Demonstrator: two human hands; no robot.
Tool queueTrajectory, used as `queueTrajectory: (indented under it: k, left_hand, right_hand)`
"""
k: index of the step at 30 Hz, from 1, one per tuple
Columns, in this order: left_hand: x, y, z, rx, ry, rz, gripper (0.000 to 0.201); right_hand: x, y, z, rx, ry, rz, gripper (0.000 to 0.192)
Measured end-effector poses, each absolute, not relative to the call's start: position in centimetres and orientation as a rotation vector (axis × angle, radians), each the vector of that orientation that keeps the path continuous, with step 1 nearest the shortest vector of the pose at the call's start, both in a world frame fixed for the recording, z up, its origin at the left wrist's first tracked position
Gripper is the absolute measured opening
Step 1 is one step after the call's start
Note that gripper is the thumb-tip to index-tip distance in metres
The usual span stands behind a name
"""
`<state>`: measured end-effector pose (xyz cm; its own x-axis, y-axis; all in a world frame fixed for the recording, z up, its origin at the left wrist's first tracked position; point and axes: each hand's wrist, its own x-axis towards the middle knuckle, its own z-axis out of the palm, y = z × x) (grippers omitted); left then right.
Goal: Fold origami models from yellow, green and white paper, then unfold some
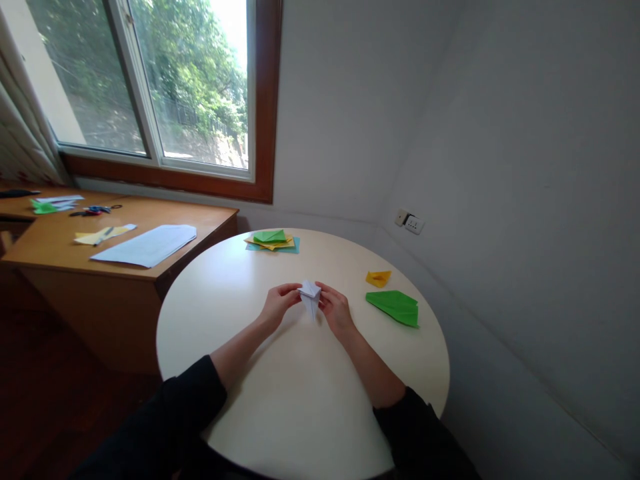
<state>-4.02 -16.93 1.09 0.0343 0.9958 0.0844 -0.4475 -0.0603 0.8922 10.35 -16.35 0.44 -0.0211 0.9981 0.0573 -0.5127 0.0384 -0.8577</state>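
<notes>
A small piece of folded white paper [311, 299], with a pointed lower end and a flap across its top, is held just above the round white table [300, 387]. My left hand [278, 307] pinches its left edge between thumb and fingers. On the opposite side, my right hand [336, 311] grips the right edge, with some fingertips hidden behind the paper. To the right lie a green folded paper plane [396, 307] and a small yellow folded paper boat [379, 278].
Green, yellow and blue papers [273, 241] are stacked at the table's far edge. On the wooden desk [210, 223] at left lie white sheets [150, 245], a yellow paper with a pen [104, 235] and scissors [95, 210]. A wall socket [414, 224] is beyond the table.
</notes>
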Motion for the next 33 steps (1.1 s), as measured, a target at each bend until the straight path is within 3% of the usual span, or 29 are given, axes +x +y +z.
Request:
queueTrajectory:
  k: [23,33]
  left_hand:
    - [-4.17,-16.93,0.84,1.015,0.784,1.396,0.031]
    - [-4.24,-17.07,1.22,1.07,0.899,1.428,0.023]
  right_hand:
    - [10.32,-16.23,-0.07,-0.87,-0.929,1.261,0.023]
    - [10.42,-16.21,-0.12,-0.88,-0.994,1.208,0.019]
